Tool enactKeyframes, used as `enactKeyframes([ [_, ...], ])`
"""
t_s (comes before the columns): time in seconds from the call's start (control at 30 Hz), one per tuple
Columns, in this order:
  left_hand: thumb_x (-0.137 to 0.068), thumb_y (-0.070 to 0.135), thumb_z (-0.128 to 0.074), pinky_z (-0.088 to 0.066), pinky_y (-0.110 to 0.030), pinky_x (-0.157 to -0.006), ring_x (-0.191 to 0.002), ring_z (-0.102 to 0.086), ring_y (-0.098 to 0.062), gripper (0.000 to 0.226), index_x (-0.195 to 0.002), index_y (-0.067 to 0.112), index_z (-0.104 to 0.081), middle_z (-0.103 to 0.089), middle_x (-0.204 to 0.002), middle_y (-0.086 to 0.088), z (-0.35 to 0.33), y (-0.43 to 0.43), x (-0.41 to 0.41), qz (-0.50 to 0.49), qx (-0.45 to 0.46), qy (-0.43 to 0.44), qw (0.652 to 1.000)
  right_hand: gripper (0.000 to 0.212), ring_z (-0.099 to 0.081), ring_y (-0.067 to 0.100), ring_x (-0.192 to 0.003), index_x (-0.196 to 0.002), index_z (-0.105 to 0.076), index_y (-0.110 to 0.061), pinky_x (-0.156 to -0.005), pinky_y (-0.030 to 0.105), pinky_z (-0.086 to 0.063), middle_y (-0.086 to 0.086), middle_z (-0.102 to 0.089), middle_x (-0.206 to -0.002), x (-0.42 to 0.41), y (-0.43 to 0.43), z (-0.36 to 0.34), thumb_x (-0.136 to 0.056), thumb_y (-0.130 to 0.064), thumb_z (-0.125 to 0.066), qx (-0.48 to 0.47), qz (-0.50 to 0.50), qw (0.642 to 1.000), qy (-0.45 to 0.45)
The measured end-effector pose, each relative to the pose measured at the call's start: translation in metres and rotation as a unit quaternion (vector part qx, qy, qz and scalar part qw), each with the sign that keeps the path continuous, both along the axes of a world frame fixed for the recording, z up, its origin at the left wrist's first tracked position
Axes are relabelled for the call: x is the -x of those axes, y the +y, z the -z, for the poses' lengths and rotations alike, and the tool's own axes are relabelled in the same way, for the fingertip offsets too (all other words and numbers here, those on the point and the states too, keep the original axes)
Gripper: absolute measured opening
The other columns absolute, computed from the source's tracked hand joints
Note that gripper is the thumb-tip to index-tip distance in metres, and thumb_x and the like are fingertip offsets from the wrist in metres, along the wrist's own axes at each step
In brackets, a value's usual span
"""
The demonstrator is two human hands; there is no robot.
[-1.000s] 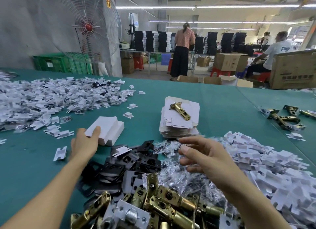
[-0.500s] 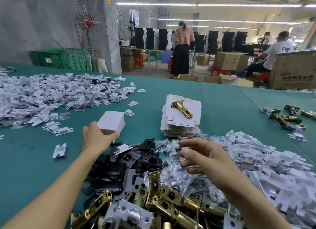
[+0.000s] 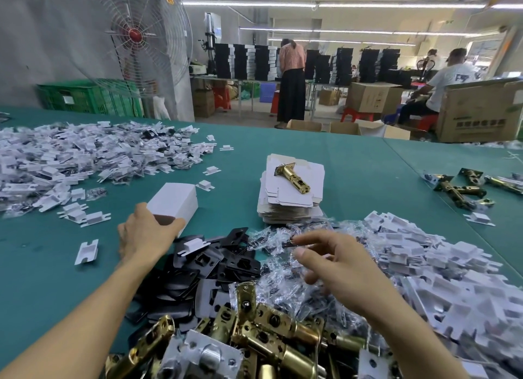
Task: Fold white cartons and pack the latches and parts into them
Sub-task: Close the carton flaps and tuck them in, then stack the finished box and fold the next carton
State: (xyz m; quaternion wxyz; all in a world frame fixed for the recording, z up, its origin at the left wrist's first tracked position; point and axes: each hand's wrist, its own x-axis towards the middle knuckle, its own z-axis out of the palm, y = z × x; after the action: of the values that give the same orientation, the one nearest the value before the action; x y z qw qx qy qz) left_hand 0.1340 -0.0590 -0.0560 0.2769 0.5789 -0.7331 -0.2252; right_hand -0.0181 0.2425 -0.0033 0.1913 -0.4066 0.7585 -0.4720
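The left hand [image 3: 144,234] gripped one folded white carton [image 3: 175,200], the right hand [image 3: 339,265] hovered slack-fingered and empty, and one brass latch [image 3: 293,177] lay atop one stack of flat cartons [image 3: 283,206].

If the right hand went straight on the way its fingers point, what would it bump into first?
The right hand would likely meet the clear bags just ahead of it, before the black plates; depth is unclear.
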Motion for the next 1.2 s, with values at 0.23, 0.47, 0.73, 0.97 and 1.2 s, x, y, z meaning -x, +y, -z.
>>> enactKeyframes([
  [0.23,-0.078,0.045,-0.074,-0.043,-0.048,-0.090,-0.121,-0.042,-0.042,0.075,-0.135,0.009,-0.041,-0.055,-0.125,-0.018,-0.003,-0.007,-0.003,0.030,-0.005,-0.015,0.999,0.014,-0.067,0.009,-0.065,-0.108,-0.065,-0.033,-0.061,0.022,-0.056,-0.005,-0.071,-0.082,0.001,-0.001,0.002,-0.095,-0.036,-0.062,-0.032,0.008,0.998,0.061],
  [0.47,-0.080,0.050,-0.073,-0.042,-0.054,-0.097,-0.131,-0.033,-0.036,0.083,-0.140,0.007,-0.035,-0.044,-0.138,-0.019,0.000,-0.008,0.000,0.029,0.023,-0.067,0.997,0.017,-0.061,0.003,-0.068,-0.104,-0.071,-0.024,-0.061,0.019,-0.051,-0.013,-0.064,-0.078,0.015,-0.029,-0.037,-0.095,-0.033,-0.059,-0.097,0.006,0.983,0.153],
  [0.73,-0.065,0.053,-0.086,-0.040,-0.048,-0.099,-0.120,-0.038,-0.034,0.096,-0.143,0.016,-0.043,-0.040,-0.134,-0.014,-0.022,0.016,0.013,0.096,0.235,-0.056,0.966,0.043,-0.050,0.037,-0.117,-0.132,-0.055,-0.017,-0.096,0.043,-0.046,0.015,-0.056,-0.131,0.085,-0.123,-0.025,-0.091,-0.008,-0.044,-0.123,0.125,0.952,0.249],
  [0.97,-0.092,0.041,-0.066,-0.041,-0.039,-0.103,-0.119,-0.052,-0.020,0.025,-0.112,0.027,-0.069,-0.064,-0.121,0.002,-0.076,0.060,0.100,0.418,0.199,-0.053,0.885,0.046,-0.055,0.034,-0.117,-0.134,-0.054,-0.039,-0.094,0.040,-0.048,0.006,-0.064,-0.130,0.126,-0.140,-0.005,-0.094,-0.017,-0.051,-0.111,0.111,0.959,0.235],
  [1.2,-0.090,0.055,-0.062,-0.046,-0.033,-0.077,-0.109,-0.059,-0.027,0.046,-0.121,0.021,-0.062,-0.064,-0.117,-0.003,-0.067,0.070,0.166,0.424,0.148,-0.199,0.871,0.039,-0.061,0.029,-0.100,-0.114,-0.069,-0.038,-0.083,0.029,-0.050,0.004,-0.072,-0.112,0.136,-0.138,0.003,-0.088,-0.012,-0.058,-0.026,0.169,0.970,0.173],
])
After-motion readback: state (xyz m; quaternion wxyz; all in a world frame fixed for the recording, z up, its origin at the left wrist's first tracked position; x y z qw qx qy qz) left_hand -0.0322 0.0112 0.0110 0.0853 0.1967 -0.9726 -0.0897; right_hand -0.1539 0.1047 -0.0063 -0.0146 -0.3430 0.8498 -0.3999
